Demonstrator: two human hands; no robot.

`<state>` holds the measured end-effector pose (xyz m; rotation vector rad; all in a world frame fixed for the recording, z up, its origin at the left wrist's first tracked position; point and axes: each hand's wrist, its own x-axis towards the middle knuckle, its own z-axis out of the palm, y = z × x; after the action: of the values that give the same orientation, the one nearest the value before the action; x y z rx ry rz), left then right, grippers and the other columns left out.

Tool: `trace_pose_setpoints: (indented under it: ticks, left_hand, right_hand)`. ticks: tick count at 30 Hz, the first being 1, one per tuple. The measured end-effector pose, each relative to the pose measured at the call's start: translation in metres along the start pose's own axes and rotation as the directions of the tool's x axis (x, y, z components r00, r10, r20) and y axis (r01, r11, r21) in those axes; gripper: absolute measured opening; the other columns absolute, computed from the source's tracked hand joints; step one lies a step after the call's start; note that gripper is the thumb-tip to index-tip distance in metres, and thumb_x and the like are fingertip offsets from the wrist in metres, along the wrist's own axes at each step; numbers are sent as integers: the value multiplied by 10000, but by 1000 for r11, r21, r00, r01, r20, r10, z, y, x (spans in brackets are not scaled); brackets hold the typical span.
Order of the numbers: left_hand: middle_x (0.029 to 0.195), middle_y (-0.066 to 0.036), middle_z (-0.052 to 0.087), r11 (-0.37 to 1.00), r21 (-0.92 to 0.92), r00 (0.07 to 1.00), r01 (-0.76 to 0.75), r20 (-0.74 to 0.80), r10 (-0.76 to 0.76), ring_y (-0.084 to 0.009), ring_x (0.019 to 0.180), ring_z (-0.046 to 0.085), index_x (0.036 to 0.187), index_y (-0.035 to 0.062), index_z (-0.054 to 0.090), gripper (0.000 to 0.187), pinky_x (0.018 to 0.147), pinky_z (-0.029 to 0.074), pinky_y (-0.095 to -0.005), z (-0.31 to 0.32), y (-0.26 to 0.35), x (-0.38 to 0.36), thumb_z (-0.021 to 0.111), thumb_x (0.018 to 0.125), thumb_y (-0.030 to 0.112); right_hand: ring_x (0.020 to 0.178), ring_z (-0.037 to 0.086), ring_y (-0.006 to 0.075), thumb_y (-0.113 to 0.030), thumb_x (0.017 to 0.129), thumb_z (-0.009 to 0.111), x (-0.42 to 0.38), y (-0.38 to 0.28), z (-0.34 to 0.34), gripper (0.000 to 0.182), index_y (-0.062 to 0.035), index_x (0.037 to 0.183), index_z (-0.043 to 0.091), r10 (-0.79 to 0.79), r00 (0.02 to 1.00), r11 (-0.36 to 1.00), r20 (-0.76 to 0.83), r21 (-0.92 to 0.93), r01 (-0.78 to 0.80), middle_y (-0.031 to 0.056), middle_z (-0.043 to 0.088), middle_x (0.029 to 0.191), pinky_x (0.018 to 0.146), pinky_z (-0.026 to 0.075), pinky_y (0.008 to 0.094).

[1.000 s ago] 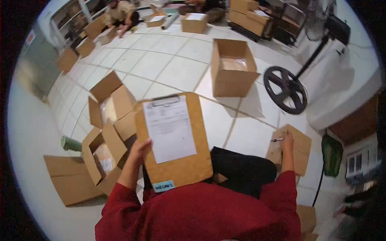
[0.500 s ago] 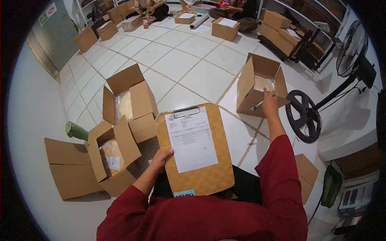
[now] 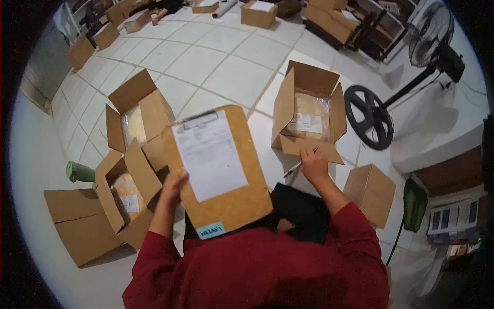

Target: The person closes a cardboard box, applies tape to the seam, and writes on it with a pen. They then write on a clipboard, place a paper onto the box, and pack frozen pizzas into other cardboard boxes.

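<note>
My left hand point(image 3: 174, 188) grips the left edge of a brown clipboard point(image 3: 253, 167), thumb on the front. A printed sheet point(image 3: 212, 162) is held under its metal clip, and a blue label point(image 3: 211, 230) sits at its lower corner. A pen point(image 3: 292, 170) sticks out from my closed right hand point(image 3: 315, 166), whose fingers rest at the near flap point(image 3: 329, 151) of an open cardboard box point(image 3: 282, 105). Inside that box lies a plastic-wrapped package point(image 3: 311, 105) with a white label point(image 3: 307, 123).
Two open boxes, one farther point(image 3: 116, 127) and one nearer point(image 3: 109, 200), stand on the left with wrapped contents. A green cylinder point(image 3: 80, 172) lies beside them. A closed box point(image 3: 373, 193) and a standing fan point(image 3: 370, 117) are at the right. More boxes point(image 3: 259, 16) stand at the back.
My right hand has drawn back from inside the box to its near flap, uncovering the labelled package. The clipboard has tilted, and the view has shifted downward and to the right.
</note>
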<state>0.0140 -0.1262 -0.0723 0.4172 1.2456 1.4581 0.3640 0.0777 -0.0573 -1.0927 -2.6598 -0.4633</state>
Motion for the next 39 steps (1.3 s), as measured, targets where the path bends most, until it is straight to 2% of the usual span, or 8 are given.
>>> trace_pose_setpoints:
  ticks: [11,15,22,29,30,32,36,39]
  left_hand:
    - [1041,-136,502,975,113,982,190,-40,-187,-248,922,511,1125,-13,379,464,788,427,-388,-33,31,-43,576,721,102]
    - [1031,-132,507,959,198,979,201,-15,-202,-249,911,508,1113,-14,396,456,777,425,-382,-29,35,-56,583,724,133]
    - [989,-127,531,932,226,955,283,-153,-253,-231,856,536,1056,-34,452,409,750,442,-355,0,33,-56,587,746,196]
    - [1090,-172,437,843,535,915,59,-366,169,-256,1005,437,1214,22,219,576,819,380,-333,1,32,-53,552,777,192]
    - [1090,-172,437,844,532,910,59,-376,173,-256,1005,437,1214,22,219,576,819,380,-333,1,36,-51,552,777,192]
    - [1064,-171,444,193,942,559,-274,-7,829,-269,1028,415,1172,43,313,484,865,334,-343,17,45,-49,551,761,139]
    - [1042,-132,468,213,671,590,-711,404,699,-276,995,434,1022,23,463,335,867,323,-358,125,60,-39,552,700,39]
    - [1099,-96,456,-186,420,340,-888,873,350,-276,1097,366,1004,109,516,293,932,245,-456,208,21,-11,547,736,223]
  right_hand:
    - [686,557,243,-164,706,546,-112,-20,-107,141,-62,802,557,82,951,686,299,675,-271,103,548,733,583,438,348]
    - [765,560,267,-140,739,500,-152,99,-68,199,-3,879,537,877,465,284,122,648,-707,155,580,799,658,424,341]
    - [957,473,375,-227,734,487,-235,181,-2,395,-5,1056,433,962,-136,-103,237,-148,-984,226,487,1026,787,394,421]
    - [1022,434,345,-284,754,484,-239,190,1,423,-44,1100,448,980,-50,-10,195,-202,-979,206,486,1046,837,355,408]
    - [1011,438,352,-256,749,506,-244,208,10,425,-35,1106,442,975,189,191,113,-5,-982,212,472,1057,838,355,419]
    - [966,465,326,-222,748,540,-209,200,-10,415,-26,1102,448,870,491,485,-48,273,-831,198,468,1056,805,384,407]
    - [835,500,129,-149,811,486,-44,80,-110,306,-33,1094,461,588,774,228,236,869,-439,93,490,1016,637,447,217]
    - [802,521,155,-230,793,518,29,32,-98,366,-4,1076,468,253,863,224,437,842,-491,105,531,962,659,446,257]
